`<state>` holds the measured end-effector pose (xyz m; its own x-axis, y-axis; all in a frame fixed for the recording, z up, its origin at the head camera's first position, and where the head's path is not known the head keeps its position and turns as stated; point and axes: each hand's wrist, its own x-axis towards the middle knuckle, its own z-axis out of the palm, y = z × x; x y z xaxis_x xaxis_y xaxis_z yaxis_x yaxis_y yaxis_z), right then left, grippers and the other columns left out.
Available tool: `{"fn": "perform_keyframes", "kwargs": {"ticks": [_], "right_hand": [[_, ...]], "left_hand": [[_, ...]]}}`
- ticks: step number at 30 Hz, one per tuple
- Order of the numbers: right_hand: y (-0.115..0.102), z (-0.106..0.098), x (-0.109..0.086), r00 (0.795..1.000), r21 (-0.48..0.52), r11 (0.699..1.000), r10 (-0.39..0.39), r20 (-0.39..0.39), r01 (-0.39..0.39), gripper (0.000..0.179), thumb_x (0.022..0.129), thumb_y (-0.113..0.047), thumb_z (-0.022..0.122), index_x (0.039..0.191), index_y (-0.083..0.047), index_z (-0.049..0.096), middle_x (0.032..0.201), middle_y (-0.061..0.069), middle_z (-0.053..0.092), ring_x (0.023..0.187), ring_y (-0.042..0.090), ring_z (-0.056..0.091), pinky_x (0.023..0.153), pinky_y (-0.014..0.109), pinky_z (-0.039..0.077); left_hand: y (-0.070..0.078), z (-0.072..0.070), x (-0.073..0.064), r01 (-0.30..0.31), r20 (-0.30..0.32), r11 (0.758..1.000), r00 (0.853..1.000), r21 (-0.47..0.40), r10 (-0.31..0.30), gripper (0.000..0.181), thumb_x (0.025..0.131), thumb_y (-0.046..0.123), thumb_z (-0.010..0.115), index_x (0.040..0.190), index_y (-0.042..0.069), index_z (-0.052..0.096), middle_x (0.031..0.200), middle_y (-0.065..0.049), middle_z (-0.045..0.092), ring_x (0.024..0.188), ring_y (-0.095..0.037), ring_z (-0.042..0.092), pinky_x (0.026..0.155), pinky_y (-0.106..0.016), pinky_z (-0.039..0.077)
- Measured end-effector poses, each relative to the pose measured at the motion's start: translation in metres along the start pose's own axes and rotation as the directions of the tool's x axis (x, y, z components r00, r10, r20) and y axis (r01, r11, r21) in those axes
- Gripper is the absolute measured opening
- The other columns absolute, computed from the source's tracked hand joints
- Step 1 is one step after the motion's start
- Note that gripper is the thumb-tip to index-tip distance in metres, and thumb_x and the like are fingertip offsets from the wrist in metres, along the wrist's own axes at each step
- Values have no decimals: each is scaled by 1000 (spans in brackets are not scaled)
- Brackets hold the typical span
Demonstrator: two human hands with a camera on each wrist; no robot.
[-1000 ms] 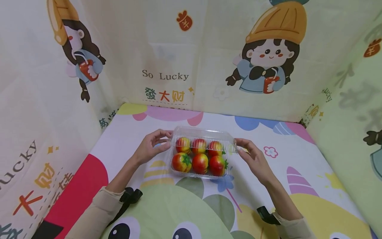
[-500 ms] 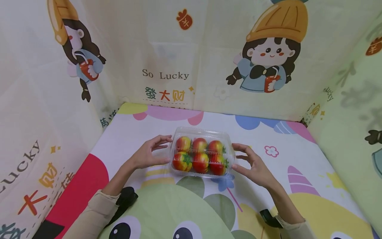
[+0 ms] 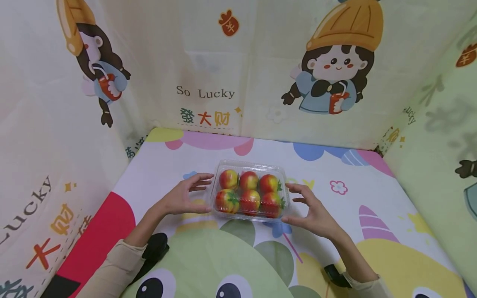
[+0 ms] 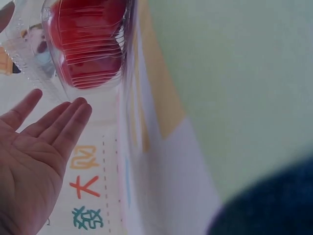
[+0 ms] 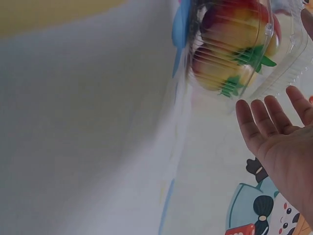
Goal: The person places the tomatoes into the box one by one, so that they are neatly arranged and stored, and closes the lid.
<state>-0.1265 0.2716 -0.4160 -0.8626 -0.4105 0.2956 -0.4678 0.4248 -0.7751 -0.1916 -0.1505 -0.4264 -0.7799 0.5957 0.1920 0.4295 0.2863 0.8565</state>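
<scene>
A clear plastic clamshell box [image 3: 249, 165] stands mid-table, holding several red-and-yellow round fruits [image 3: 249, 181], some with green leafy tops. Its hinged lid is over the fruits; in both wrist views the lid [image 5: 293, 63] looks tilted above the base. Left of the box, my left hand [image 3: 182, 196] has its fingers extended, thumb apart, tips close to the box's side. On the opposite side my right hand [image 3: 316, 213] is likewise spread, with fingertips at or very near the box edge. Whether either hand touches the plastic I cannot tell. Neither hand grips anything.
The table cover [image 3: 179, 161] is printed with cartoon shapes. A cartoon-printed cloth [image 3: 257, 103] hangs behind the table and along both sides. Black wrist straps [image 3: 152, 252] sit at both cuffs.
The lid has come down from a raised position over the fruits. Both hands have let go of its sides and lowered, their fingers now spread beside the box.
</scene>
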Motion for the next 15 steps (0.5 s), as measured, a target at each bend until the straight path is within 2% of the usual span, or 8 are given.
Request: {"fn": "perform_keyframes", "kwargs": {"ticks": [9, 15], "right_hand": [[3, 5, -1, 1000, -44, 999, -13, -2, 13, 91, 74, -15, 93, 150, -5, 43, 151, 13, 46, 133, 29, 47, 104, 33, 51], [5, 9, 0, 1000, -55, 998, -23, -5, 22, 92, 74, -16, 93, 150, -5, 43, 149, 15, 47, 132, 29, 48, 103, 36, 52]], "left_hand": [[-3, 2, -1, 27, 29, 999, 999, 32, -28, 93, 75, 30, 92, 153, 13, 44, 153, -10, 50, 134, -36, 55, 109, -58, 46], [-6, 3, -1, 42, 31, 997, 999, 58, -44, 94, 75, 32, 92, 153, 14, 43, 154, -10, 49, 134, -35, 56, 108, -57, 47]]}}
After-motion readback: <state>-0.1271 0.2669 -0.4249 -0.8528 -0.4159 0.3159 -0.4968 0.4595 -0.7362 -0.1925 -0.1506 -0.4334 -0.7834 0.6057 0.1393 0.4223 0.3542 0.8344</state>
